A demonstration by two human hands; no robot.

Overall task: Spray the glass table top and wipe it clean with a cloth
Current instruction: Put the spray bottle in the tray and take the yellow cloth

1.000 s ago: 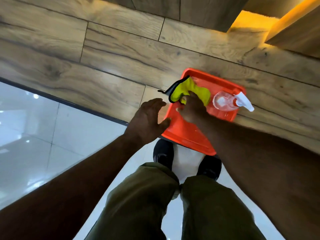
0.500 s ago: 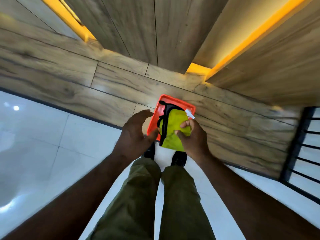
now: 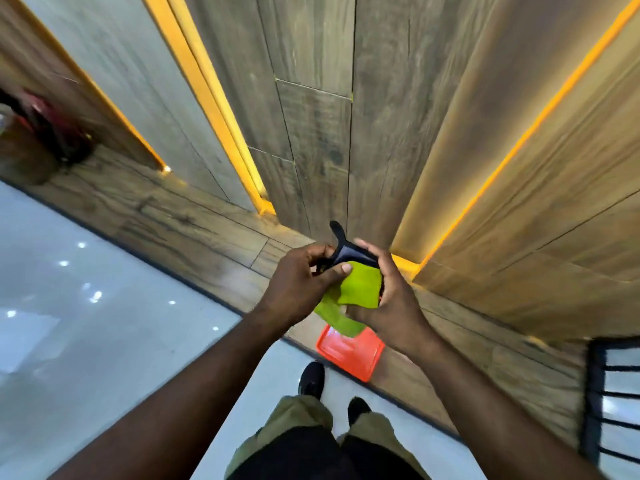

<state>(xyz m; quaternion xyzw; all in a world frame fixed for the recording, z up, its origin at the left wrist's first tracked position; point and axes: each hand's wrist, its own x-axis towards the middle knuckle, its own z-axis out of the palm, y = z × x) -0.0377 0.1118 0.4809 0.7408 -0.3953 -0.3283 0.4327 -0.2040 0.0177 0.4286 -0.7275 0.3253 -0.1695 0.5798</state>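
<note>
Lifted out of the tray [image 3: 349, 353] within the last second and now held above it: the cloth [image 3: 360, 285], pinched at its dark-trimmed edge by the left hand [image 3: 298, 282] and clasped on the opposite side by the curled fingers of the right hand [image 3: 391, 306]. Judged as cloth pick-up done, with both hands occupied and spraying and wiping not yet begun; no bottle and no glass desk in view near the tray. No brand, label or legible writing anywhere.

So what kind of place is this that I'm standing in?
Probably a smartly finished interior, perhaps a home or lobby: wood-look wall panels with amber light strips, glossy white floor tiles reflecting small lights, and a black railing at the right.
</note>
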